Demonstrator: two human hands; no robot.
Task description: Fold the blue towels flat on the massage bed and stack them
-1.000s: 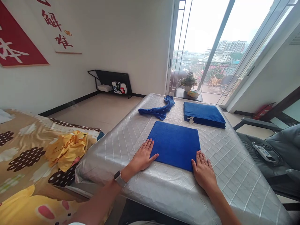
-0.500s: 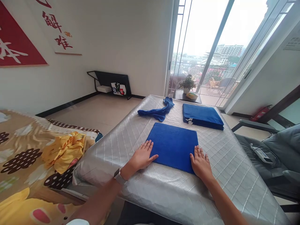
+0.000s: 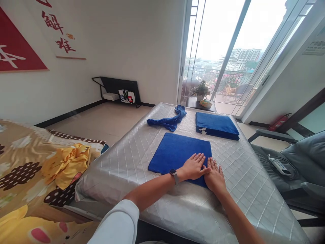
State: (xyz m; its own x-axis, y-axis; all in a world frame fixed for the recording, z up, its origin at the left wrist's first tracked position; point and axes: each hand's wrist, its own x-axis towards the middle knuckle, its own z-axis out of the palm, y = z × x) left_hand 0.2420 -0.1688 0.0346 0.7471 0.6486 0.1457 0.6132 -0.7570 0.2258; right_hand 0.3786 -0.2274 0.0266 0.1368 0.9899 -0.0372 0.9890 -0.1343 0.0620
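A blue towel (image 3: 175, 152) lies spread flat on a bed with a silver quilted cover (image 3: 122, 162). My left hand (image 3: 195, 166) rests flat on the towel's right part, fingers stretched out and holding nothing. Beside it, my right hand (image 3: 214, 174) lies flat along the towel's right edge, fingers extended; the left thumb reaches over to it. Farther back on the right sits a stack of folded blue towels (image 3: 217, 125) with white tags at its near left corner. A crumpled blue cloth (image 3: 169, 120) lies behind the flat towel.
To the left is a patterned blanket (image 3: 22, 142) with a yellow cloth (image 3: 67, 164) on it. A grey armchair (image 3: 302, 162) holding a white device (image 3: 279, 166) stands at the right. Beyond the bed are a potted plant (image 3: 201, 90) and a glass sliding door.
My left hand has moved right from the towel's left edge across to its right part, next to my right hand. The right hand stays at the right edge. The view shifts slightly.
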